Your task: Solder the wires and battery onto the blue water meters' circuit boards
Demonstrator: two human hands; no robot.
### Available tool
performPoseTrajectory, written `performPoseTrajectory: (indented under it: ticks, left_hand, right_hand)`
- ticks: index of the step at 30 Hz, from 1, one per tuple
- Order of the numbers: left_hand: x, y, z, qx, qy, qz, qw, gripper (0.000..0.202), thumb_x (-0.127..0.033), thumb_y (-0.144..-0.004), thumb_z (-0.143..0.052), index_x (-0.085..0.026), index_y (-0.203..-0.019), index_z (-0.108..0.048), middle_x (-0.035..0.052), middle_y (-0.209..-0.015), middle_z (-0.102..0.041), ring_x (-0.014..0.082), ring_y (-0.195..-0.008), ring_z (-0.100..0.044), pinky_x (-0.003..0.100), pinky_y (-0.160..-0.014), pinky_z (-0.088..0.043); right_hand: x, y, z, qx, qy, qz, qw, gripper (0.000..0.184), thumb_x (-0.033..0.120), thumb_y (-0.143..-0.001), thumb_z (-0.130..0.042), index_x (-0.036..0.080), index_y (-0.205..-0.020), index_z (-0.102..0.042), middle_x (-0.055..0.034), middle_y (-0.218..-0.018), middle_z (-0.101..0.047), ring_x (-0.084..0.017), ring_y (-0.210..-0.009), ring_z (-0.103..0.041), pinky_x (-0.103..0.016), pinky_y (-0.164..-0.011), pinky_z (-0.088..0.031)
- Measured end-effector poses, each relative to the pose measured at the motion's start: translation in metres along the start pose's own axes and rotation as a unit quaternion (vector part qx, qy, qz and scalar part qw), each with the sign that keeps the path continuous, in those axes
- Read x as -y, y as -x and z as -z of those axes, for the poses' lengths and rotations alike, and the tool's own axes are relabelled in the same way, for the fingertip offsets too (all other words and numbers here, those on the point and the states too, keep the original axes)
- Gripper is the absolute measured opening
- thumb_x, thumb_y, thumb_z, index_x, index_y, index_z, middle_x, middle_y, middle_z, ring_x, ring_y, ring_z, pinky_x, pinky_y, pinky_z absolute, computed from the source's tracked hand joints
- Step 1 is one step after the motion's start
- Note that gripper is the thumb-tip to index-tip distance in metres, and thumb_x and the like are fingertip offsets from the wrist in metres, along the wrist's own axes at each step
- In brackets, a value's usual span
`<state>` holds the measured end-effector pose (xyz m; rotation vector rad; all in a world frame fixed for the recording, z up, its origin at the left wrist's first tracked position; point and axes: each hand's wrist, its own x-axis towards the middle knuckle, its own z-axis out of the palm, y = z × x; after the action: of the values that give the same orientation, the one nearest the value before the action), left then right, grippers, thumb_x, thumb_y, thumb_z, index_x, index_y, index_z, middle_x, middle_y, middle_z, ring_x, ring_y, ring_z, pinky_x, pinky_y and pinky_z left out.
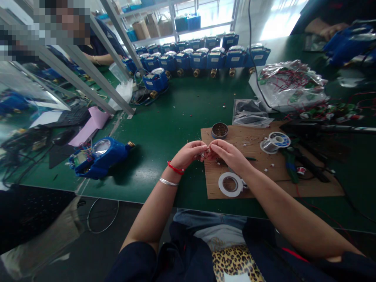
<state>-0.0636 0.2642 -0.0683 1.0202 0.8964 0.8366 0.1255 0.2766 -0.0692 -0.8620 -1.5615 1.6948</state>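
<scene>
My left hand and my right hand meet over the left edge of a cardboard sheet. Both are closed, fingertips pinched on a cluster of small pale and metallic parts too small to name. Just beyond my fingers stands a small round tin with brown bits inside. Nearer to me a roll of white tape lies flat, partly beside my right wrist. A spool of solder wire sits on the cardboard to the right.
Pliers with green handles and dark cables lie at right. Farther back are a zip bag and a plastic bag of red wires. A blue meter rests at left; several more blue meters line the back. Co-workers sit across the table.
</scene>
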Motion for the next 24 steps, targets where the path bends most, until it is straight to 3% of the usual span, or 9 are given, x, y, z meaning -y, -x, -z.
performPoseTrajectory:
  ticks: [3, 6, 9, 13, 17, 20, 24]
  left_hand:
    - [0.001, -0.0005, 0.0, -0.001, -0.011, 0.001, 1.0, 0.031, -0.04, -0.08, -0.069, -0.012, -0.082, -0.056, 0.0005, -0.071, -0.058, 0.007, -0.058, -0.054, 0.019, -0.055, -0.04]
    - [0.0007, -0.0008, -0.0005, 0.004, -0.003, -0.004, 1.0, 0.031, -0.041, -0.081, -0.067, -0.012, -0.085, -0.058, 0.0014, -0.075, -0.059, 0.0068, -0.059, -0.054, 0.019, -0.055, -0.04]
    - [-0.0003, -0.0004, -0.0006, 0.011, 0.02, -0.018, 1.0, 0.028, -0.037, -0.082, -0.068, -0.012, -0.093, -0.06, 0.0012, -0.077, -0.059, 0.0069, -0.06, -0.054, 0.019, -0.056, -0.041]
    - [-0.0003, -0.0003, 0.0006, 0.021, 0.039, -0.058, 0.997, 0.03, -0.026, -0.077, -0.073, -0.014, -0.102, -0.061, 0.0017, -0.084, -0.059, 0.0083, -0.069, -0.056, 0.02, -0.062, -0.043]
    - [0.002, -0.0019, 0.0011, 0.024, 0.035, -0.079, 0.996, 0.037, -0.022, -0.075, -0.074, -0.015, -0.109, -0.061, 0.0028, -0.09, -0.059, 0.0097, -0.075, -0.057, 0.022, -0.066, -0.044]
    - [0.0039, -0.0026, 0.0005, 0.033, 0.023, -0.06, 0.997, 0.043, -0.02, -0.075, -0.075, -0.015, -0.115, -0.059, 0.0039, -0.089, -0.062, 0.0103, -0.077, -0.058, 0.023, -0.07, -0.045]
    - [0.0054, -0.0022, 0.0003, 0.053, 0.027, -0.035, 0.998, 0.049, -0.023, -0.076, -0.076, -0.016, -0.119, -0.055, 0.0043, -0.086, -0.064, 0.0114, -0.075, -0.06, 0.023, -0.069, -0.045]
  right_hand:
    - [0.0011, 0.0005, -0.001, 0.0, 0.039, 0.024, 0.999, 0.024, 0.043, -0.084, -0.062, 0.02, -0.088, -0.056, -0.0001, -0.081, -0.063, -0.013, -0.075, -0.062, -0.025, -0.07, -0.052]
    - [0.0001, -0.0003, -0.0004, -0.019, 0.021, 0.003, 1.0, 0.023, 0.041, -0.084, -0.062, 0.02, -0.083, -0.055, 0.0005, -0.076, -0.064, -0.012, -0.07, -0.062, -0.025, -0.068, -0.051]
    - [-0.0024, -0.0019, 0.0018, -0.049, -0.053, -0.022, 0.997, 0.022, 0.04, -0.085, -0.061, 0.019, -0.081, -0.054, -0.0014, -0.081, -0.068, -0.013, -0.074, -0.064, -0.025, -0.07, -0.051]
    - [-0.0025, -0.0033, 0.0058, -0.083, -0.172, -0.006, 0.982, 0.017, 0.034, -0.083, -0.062, 0.019, -0.085, -0.054, -0.0028, -0.094, -0.069, -0.013, -0.081, -0.066, -0.026, -0.074, -0.051]
    - [0.0019, -0.0032, 0.0082, -0.069, -0.236, -0.004, 0.969, 0.019, 0.024, -0.075, -0.066, 0.02, -0.091, -0.055, -0.0008, -0.094, -0.066, -0.011, -0.077, -0.062, -0.022, -0.067, -0.05]
    - [0.0022, -0.0023, 0.0078, -0.054, -0.207, -0.019, 0.977, 0.024, 0.028, -0.077, -0.066, 0.021, -0.098, -0.057, 0.0019, -0.08, -0.06, -0.007, -0.062, -0.052, -0.017, -0.048, -0.037]
    - [-0.001, -0.0006, 0.0069, -0.018, -0.1, -0.037, 0.994, 0.027, 0.037, -0.082, -0.065, 0.018, -0.1, -0.062, 0.0051, -0.062, -0.048, -0.005, -0.051, -0.038, -0.017, -0.043, -0.024]
